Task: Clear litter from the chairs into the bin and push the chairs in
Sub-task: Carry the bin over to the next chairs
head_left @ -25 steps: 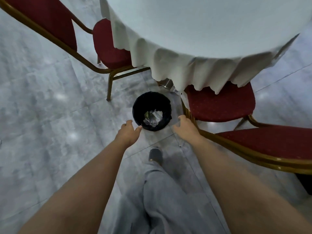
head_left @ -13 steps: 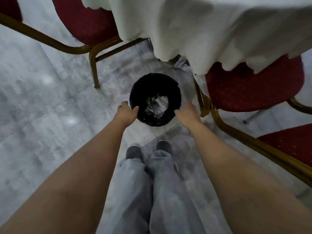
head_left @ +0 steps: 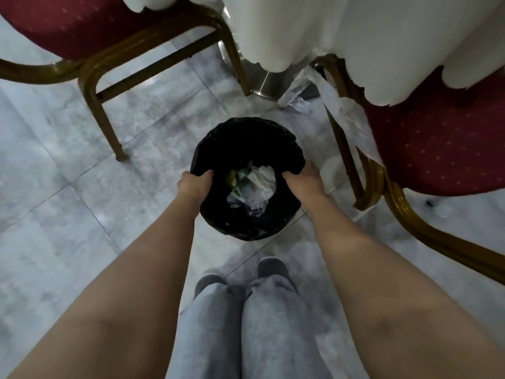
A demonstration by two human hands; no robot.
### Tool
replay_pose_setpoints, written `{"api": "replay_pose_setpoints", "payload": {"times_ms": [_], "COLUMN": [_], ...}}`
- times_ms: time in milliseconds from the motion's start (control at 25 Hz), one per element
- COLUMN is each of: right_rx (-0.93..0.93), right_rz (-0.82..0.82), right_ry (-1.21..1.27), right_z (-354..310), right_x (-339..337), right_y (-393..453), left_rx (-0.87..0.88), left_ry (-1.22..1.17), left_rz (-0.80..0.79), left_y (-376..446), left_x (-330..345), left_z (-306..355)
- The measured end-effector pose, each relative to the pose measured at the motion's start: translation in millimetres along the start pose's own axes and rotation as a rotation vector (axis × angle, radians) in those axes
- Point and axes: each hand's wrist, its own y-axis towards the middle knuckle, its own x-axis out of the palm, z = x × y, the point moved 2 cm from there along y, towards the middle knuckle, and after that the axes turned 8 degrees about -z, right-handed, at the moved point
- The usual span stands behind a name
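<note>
A small round bin (head_left: 243, 138) lined with a black bag stands on the floor in front of my feet, with crumpled white and green litter (head_left: 254, 184) inside. My left hand (head_left: 194, 184) grips the bin's left rim, thumb hooked inside. My right hand (head_left: 303, 179) grips the right rim the same way. A red chair with a gold frame (head_left: 68, 28) stands at the upper left. A second red chair (head_left: 437, 143) stands at the right, its seat partly under the tablecloth. Clear plastic (head_left: 344, 113) hangs over this chair's front edge.
A white tablecloth (head_left: 382, 36) hangs down at the top, over a round metal table base (head_left: 262, 83). Crumpled plastic litter (head_left: 295, 99) lies on the floor beside that base. The floor is grey marble tile (head_left: 54, 214). My grey trousers and shoes (head_left: 267, 266) are below the bin.
I have bent closer to the bin. Both hands moved from beside the rim onto it and closed around its two sides.
</note>
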Motion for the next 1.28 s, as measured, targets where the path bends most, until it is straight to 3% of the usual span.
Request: {"api": "replay_pose_setpoints", "payload": {"times_ms": [240,520,960,1280], "right_rx": [0.052,0.092,0.131,0.219], "right_rz": [0.083,0.104,0.150,0.122], "right_ry": [0.083,0.148,0.332,0.626], "right_z": [5,3,63,178], "right_x": [-13,-75,-133,-153], "right_y": [-44,-201,-455,-561], "left_rx": [0.005,0.068,0.216,0.335], "left_ry": [0.029,0.226,0.363,0.571], "left_rz": [0.049,0.129,-0.080,-0.249], "left_y": [-34,-207,-426,-546], "left_x": [-16,-35,-48,16], "left_z": [4,27,-2,-16]}}
